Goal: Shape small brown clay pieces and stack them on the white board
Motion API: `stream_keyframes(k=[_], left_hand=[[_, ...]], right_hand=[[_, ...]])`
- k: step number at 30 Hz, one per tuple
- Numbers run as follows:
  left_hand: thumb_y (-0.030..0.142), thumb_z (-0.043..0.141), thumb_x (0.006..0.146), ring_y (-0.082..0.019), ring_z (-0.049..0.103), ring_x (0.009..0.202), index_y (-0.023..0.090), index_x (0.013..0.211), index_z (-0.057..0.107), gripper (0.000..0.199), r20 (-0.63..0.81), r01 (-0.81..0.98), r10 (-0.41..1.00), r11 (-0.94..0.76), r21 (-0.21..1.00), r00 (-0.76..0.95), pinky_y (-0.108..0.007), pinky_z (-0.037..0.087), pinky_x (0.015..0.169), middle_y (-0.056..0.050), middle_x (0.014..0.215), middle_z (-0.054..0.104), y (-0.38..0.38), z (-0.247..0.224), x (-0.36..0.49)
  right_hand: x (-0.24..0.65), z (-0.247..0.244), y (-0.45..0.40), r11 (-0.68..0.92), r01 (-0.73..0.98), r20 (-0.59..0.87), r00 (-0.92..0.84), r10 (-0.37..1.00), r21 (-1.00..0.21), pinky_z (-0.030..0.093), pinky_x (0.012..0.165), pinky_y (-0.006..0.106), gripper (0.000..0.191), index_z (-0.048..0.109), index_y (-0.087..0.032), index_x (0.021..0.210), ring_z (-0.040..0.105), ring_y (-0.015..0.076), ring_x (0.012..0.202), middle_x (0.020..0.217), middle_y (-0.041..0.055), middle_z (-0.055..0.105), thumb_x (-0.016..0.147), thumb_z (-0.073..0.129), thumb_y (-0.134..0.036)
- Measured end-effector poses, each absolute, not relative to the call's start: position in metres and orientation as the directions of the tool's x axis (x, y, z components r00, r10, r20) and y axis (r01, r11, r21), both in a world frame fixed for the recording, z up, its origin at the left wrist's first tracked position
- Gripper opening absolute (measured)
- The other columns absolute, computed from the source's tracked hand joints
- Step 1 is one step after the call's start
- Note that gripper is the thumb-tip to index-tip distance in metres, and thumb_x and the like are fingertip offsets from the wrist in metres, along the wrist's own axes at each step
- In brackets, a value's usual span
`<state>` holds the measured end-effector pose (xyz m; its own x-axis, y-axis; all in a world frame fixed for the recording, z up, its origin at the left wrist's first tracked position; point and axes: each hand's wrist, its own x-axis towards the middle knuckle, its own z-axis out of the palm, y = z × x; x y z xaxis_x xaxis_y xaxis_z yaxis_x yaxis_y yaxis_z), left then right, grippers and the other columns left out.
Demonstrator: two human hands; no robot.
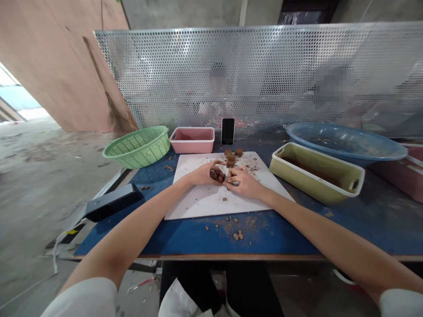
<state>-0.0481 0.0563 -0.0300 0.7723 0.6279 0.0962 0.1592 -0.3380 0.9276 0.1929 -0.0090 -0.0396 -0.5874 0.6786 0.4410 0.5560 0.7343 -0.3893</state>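
Over the white board (185, 204), my left hand (201, 175) curls its fingers around a lumpy brown piece (217, 174) that looks like clay. My right hand (245, 183) is closed in a pinch at the right side of this piece, its fingertips close to or touching it. Whatever is between those fingertips is too small to make out. Just beyond the hands, several brown lumps (231, 161) sit at the back of the board. Brown crumbs (224, 199) are scattered around them on the board.
A green basket (139, 147), pink bin (192, 146) and upright phone (228, 131) stand behind the board. To the right are an olive bin (310, 182) and a blue basin (346, 152). A black box (114, 202) lies left. Perforated metal (185, 66) closes the back.
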Motion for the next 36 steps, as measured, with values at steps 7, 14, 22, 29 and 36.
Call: stream_keyframes(k=[7,14,22,29,36], left_hand=[[0.025,0.092,0.072,-0.020,0.075,0.086,0.021,0.146,0.048,0.086,0.107,0.125,0.613,-0.325,0.937,0.783,-0.035,0.057,0.082,-0.005,0.094,0.077,0.058,-0.033,-0.048],[0.022,0.092,0.071,-0.019,0.075,0.088,0.020,0.146,0.049,0.087,0.108,0.107,0.622,-0.298,0.949,0.775,-0.036,0.057,0.083,-0.006,0.096,0.077,0.059,-0.035,-0.046],[0.021,0.092,0.069,-0.018,0.075,0.090,0.018,0.144,0.048,0.087,0.088,0.137,0.651,-0.287,0.948,0.754,-0.036,0.057,0.086,-0.011,0.105,0.078,0.053,-0.028,-0.047],[0.016,0.092,0.067,-0.019,0.074,0.086,0.020,0.159,0.028,0.112,0.117,0.112,0.682,-0.282,0.953,0.722,-0.037,0.056,0.085,-0.011,0.102,0.080,0.040,-0.018,-0.051],[0.017,0.091,0.066,-0.019,0.073,0.086,0.020,0.158,0.027,0.112,0.126,0.121,0.708,-0.288,0.950,0.695,-0.035,0.053,0.082,-0.009,0.100,0.079,0.036,-0.018,-0.050]], right_hand=[[0.193,-0.039,-0.008,0.729,0.576,0.448,-0.577,0.683,-0.370,0.034,0.097,0.042,0.028,0.076,-0.022,0.079,0.061,0.0209,0.093,0.090,0.0038,0.066,0.103,0.064,-0.030],[0.191,-0.040,-0.011,0.731,0.596,0.480,-0.561,0.675,-0.332,0.035,0.096,0.043,0.031,0.073,-0.021,0.078,0.061,0.0211,0.093,0.090,0.0038,0.067,0.104,0.060,-0.029],[0.232,0.020,-0.016,0.592,0.778,0.683,-0.317,0.658,-0.210,0.037,0.100,0.048,0.032,0.076,-0.022,0.096,0.064,0.0265,0.102,0.103,0.0092,0.069,0.106,0.050,-0.039],[0.354,0.050,-0.018,-0.038,0.989,0.438,0.097,0.894,-0.142,0.038,0.099,0.049,0.039,0.078,-0.018,0.098,0.067,0.0327,0.100,0.105,0.0167,0.075,0.103,0.048,-0.042],[0.439,0.028,-0.009,-0.111,0.974,0.018,0.116,0.993,-0.197,0.045,0.077,0.045,0.036,0.083,-0.014,0.088,0.069,0.0310,0.079,0.102,0.0277,0.077,0.097,0.066,-0.045]])
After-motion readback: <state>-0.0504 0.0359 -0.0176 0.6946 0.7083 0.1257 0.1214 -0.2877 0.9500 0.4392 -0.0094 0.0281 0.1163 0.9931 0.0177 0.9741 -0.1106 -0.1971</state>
